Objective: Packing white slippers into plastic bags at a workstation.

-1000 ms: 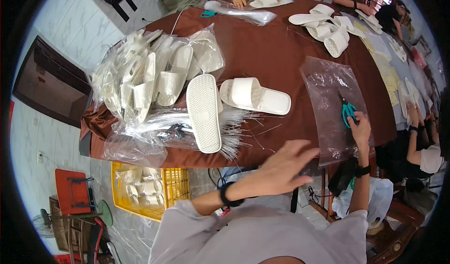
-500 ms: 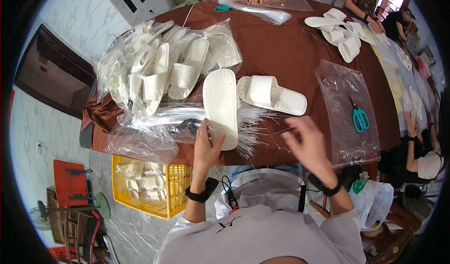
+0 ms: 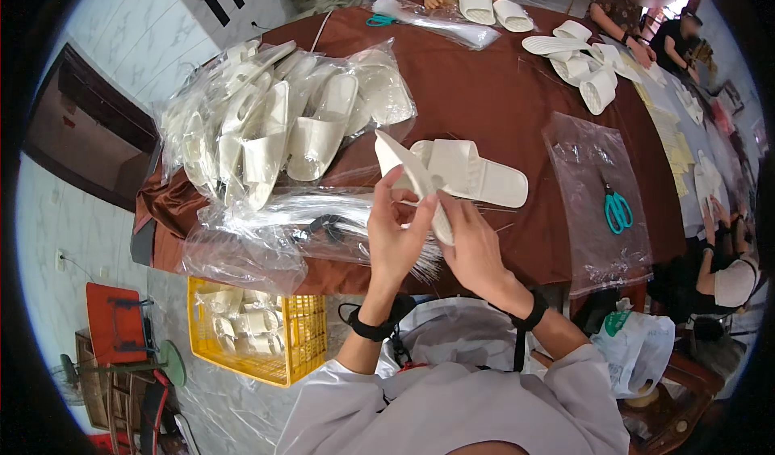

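Left hand (image 3: 395,237) and right hand (image 3: 472,249), fingers closed, lift a white slipper (image 3: 408,176) above the table's near edge (image 3: 500,281), beside its mate (image 3: 472,172); a loose grip could drop it.

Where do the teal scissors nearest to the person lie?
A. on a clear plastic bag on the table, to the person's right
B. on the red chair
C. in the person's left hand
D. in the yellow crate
A: the teal scissors rest on a flat clear plastic bag on the brown table, right of both hands.
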Motion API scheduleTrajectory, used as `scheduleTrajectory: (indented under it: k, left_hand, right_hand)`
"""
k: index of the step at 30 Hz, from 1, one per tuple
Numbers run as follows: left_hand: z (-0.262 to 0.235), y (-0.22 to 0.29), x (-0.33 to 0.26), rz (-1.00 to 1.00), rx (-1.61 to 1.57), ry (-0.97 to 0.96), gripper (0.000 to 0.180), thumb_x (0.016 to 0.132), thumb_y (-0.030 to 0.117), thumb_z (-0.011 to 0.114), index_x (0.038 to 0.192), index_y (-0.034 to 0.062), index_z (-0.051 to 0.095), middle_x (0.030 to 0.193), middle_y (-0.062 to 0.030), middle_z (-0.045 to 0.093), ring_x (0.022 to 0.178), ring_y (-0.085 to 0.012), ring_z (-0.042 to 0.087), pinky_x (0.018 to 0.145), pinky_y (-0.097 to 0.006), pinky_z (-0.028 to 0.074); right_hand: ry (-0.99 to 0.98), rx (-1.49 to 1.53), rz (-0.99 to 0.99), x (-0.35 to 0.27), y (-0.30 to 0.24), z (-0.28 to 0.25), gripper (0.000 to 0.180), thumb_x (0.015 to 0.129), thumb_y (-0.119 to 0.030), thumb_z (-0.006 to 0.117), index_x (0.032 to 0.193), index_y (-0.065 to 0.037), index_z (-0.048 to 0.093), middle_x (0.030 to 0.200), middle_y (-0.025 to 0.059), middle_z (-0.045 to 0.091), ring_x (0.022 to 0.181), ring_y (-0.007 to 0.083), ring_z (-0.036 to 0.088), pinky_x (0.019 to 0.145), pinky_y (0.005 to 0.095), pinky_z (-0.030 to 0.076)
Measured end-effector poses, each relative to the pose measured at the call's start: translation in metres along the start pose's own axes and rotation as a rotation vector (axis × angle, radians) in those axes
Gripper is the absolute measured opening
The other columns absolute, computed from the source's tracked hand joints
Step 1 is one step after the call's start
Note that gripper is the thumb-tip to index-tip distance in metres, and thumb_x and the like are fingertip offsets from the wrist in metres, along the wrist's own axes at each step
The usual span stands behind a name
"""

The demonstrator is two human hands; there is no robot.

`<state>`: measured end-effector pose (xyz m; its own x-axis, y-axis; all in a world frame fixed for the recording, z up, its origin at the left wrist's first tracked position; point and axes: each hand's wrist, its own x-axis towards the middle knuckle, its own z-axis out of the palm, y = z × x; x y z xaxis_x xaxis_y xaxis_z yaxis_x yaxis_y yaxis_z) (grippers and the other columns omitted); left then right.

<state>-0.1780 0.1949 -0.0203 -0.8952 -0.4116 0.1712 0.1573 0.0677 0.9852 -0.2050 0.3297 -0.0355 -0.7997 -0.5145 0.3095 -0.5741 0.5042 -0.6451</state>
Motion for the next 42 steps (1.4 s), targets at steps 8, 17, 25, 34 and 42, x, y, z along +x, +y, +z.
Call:
scheduleTrajectory:
  k: [8, 17, 25, 34, 42]
  left_hand:
    - [0.024, -0.023, 0.019, 0.136, 0.397, -0.099, 0.05, 0.083, 0.015, 0.064, 0.124, -0.0024, 0.042, 0.109, -0.0166, 0.052, 0.086, -0.0193, 0.058, 0.074, -0.03, 0.049]
    - [0.044, -0.084, 0.058, 0.089, 0.62, -0.145, 0.064, 0.075, 0.02, 0.069, 0.123, -0.0103, 0.039, 0.111, -0.026, 0.049, 0.089, -0.038, 0.056, 0.078, -0.04, 0.048]
    - [0.034, -0.079, 0.07, -0.058, 0.439, -0.181, 0.05, 0.08, 0.03, 0.065, 0.112, -0.0067, 0.051, 0.094, -0.0239, 0.063, 0.087, -0.0339, 0.063, 0.077, -0.039, 0.049]
    - [-0.013, -0.046, 0.059, -0.08, 0.428, -0.545, 0.033, 0.084, 0.03, 0.059, 0.092, -0.0017, 0.061, 0.073, -0.0132, 0.06, 0.067, -0.0173, 0.056, 0.062, -0.031, 0.044]
    - [-0.01, -0.066, 0.039, -0.057, 0.512, -0.374, 0.023, 0.085, 0.02, 0.06, 0.091, -0.0024, 0.061, 0.074, -0.0057, 0.061, 0.069, -0.0101, 0.054, 0.061, -0.026, 0.043]
  right_hand:
    - [0.335, 0.562, 0.297, 0.007, 0.069, -0.053, 0.039, 0.096, -0.028, 0.047, 0.115, 0.005, 0.054, 0.1, 0.0128, 0.064, 0.089, 0.0201, 0.062, 0.078, 0.0311, 0.047]
    - [0.393, 0.799, 0.566, 0.001, 0.105, -0.082, 0.042, 0.093, -0.037, 0.049, 0.108, 0.001, 0.058, 0.092, 0.0099, 0.065, 0.081, 0.0147, 0.062, 0.069, 0.03, 0.051]
    - [0.377, 0.891, 0.643, -0.004, 0.112, -0.083, 0.041, 0.091, -0.037, 0.05, 0.107, -0.001, 0.057, 0.089, 0.0088, 0.065, 0.078, 0.0132, 0.061, 0.069, 0.0282, 0.05]
    - [0.161, 1.034, 0.747, -0.048, 0.102, -0.087, 0.04, 0.092, -0.036, 0.048, 0.116, -0.004, 0.052, 0.094, 0.0098, 0.065, 0.075, 0.0115, 0.06, 0.063, 0.0256, 0.047]
    - [0.098, 1.084, 0.879, -0.079, 0.095, -0.072, 0.044, 0.093, -0.035, 0.049, 0.12, -0.001, 0.048, 0.101, 0.0126, 0.063, 0.085, 0.0166, 0.062, 0.068, 0.0303, 0.052]
